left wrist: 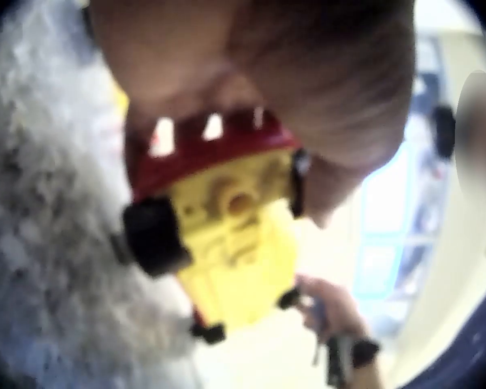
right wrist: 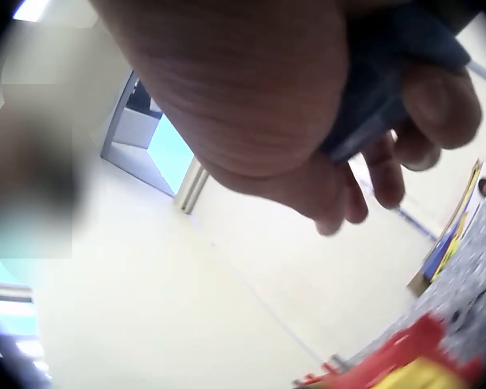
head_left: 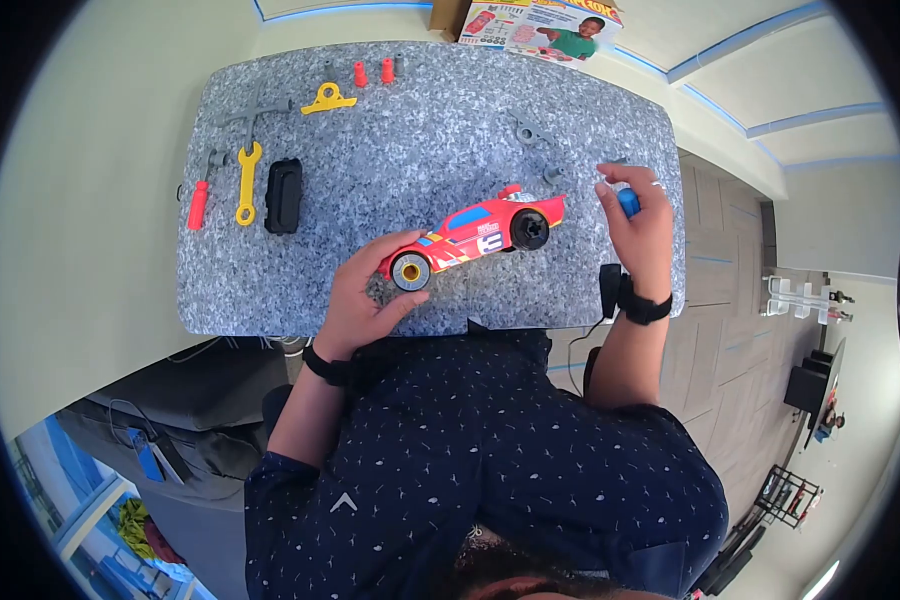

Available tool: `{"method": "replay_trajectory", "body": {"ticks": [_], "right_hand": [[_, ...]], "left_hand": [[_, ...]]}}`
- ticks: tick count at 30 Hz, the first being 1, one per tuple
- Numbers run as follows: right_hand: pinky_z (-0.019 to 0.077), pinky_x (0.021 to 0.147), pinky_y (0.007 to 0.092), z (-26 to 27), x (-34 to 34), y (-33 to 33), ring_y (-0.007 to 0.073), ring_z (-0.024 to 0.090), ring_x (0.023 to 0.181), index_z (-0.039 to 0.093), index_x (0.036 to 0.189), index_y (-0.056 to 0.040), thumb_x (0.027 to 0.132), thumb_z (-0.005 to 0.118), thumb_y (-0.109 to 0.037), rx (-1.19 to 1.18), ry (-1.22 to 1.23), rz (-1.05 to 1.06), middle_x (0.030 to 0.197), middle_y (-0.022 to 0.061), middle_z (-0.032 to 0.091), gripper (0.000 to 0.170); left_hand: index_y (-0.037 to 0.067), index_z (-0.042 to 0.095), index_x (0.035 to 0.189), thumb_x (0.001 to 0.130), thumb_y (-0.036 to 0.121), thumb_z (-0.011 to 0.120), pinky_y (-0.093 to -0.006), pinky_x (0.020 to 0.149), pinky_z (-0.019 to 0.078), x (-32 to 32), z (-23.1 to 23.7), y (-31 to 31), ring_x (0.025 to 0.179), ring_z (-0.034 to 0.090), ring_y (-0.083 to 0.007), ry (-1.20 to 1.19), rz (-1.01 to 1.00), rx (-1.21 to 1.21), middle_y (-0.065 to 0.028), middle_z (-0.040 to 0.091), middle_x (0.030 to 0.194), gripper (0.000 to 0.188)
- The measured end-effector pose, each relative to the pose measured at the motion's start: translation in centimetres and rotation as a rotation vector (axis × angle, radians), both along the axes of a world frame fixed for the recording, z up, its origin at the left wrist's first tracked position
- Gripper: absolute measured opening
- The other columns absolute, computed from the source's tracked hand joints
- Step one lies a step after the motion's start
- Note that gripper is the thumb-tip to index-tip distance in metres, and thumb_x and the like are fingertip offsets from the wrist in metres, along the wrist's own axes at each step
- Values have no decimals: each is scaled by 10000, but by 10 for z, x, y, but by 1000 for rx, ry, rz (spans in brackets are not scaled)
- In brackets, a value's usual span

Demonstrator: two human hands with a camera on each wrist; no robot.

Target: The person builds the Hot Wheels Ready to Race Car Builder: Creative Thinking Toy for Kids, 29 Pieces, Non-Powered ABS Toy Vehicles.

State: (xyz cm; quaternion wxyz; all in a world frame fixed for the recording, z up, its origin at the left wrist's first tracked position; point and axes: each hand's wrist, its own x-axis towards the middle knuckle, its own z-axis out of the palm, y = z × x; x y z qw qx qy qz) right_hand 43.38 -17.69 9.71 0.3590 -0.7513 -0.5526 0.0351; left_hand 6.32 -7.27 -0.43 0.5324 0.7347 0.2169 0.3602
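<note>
A red toy race car point(head_left: 460, 240) is tilted over the speckled table, its front end toward my left hand point(head_left: 355, 300). That hand grips the nose, with fingers and thumb either side of the front wheel point(head_left: 410, 271). In the left wrist view the yellow underside point(left wrist: 243, 259) of the car faces the camera. The black rear wheel point(head_left: 529, 229) points toward my right hand point(head_left: 645, 225), which is raised apart from the car. Curled fingers there hold a blue piece point(head_left: 628, 202) against the palm; its far end is hidden, so I cannot tell its kind.
On the left lie a yellow wrench point(head_left: 247, 185), a red-handled tool point(head_left: 198, 205), a black tray-like part point(head_left: 284, 195) and a grey cross-shaped piece point(head_left: 255, 115). Farther back are a yellow part point(head_left: 327, 99) and red pegs point(head_left: 360, 75). Grey parts point(head_left: 533, 130) lie beyond the car; a printed box point(head_left: 540, 30) stands behind.
</note>
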Motion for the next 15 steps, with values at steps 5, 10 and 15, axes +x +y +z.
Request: {"method": "replay_trajectory", "body": {"ticks": [5, 10, 15], "right_hand": [[587, 1010, 466, -64, 57, -11, 426, 728, 1173, 828, 1254, -63, 950, 851, -113, -242, -84, -71, 1263, 214, 755, 309], [565, 1114, 505, -116, 87, -4, 471, 667, 1380, 739, 1497, -119, 926, 881, -156, -348, -239, -269, 1569, 293, 646, 590], [580, 1088, 491, -118, 121, 11, 470, 729, 1284, 750, 1485, -124, 910, 901, -175, -250, -86, -221, 1414, 303, 748, 597]], "left_hand": [[63, 673, 1521, 909, 86, 882, -413, 1144, 560, 0, -3, 0, 1364, 728, -312, 15, 2, -14, -156, 749, 1479, 647], [43, 661, 1527, 947, 31, 814, -419, 1181, 532, -2, -5, 2, 1377, 713, -292, 43, -8, -18, -165, 737, 1504, 600], [68, 684, 1515, 935, 24, 801, -416, 1148, 556, -1, -5, 2, 1366, 728, -324, 33, 9, -17, -156, 751, 1481, 594]]}}
